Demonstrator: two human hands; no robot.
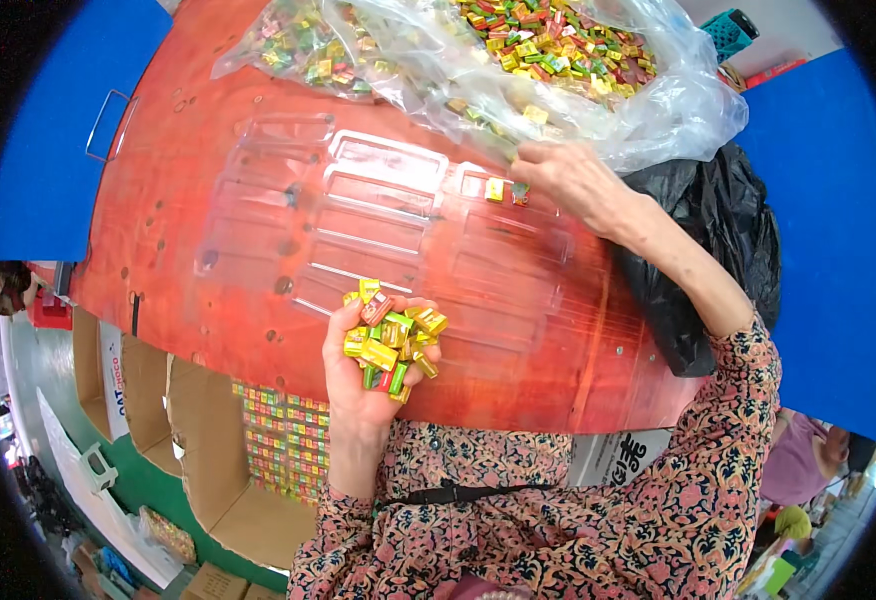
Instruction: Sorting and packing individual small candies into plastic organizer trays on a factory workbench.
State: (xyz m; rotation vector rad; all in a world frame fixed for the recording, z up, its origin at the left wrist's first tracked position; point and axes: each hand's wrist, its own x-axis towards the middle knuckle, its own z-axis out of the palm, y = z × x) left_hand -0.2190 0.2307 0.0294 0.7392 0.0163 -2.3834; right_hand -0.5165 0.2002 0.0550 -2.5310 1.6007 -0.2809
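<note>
My left hand is turned palm up and cups a heap of small wrapped candies in yellow, green and red, its fingers curled around them. In front of it lies a clear plastic tray with long compartments, flat on the red table. My right hand is above the tray's far right part, its fingers drawn together and pointing down. Whether a candy is between those fingertips is hidden. Just below them, a yellow candy and a darker, blurred candy are in the end of a compartment.
A large clear bag full of loose candies lies open at the far side of the red table. A black plastic bag sits at the right. Below the left edge, an open cardboard box contains filled candy packs.
</note>
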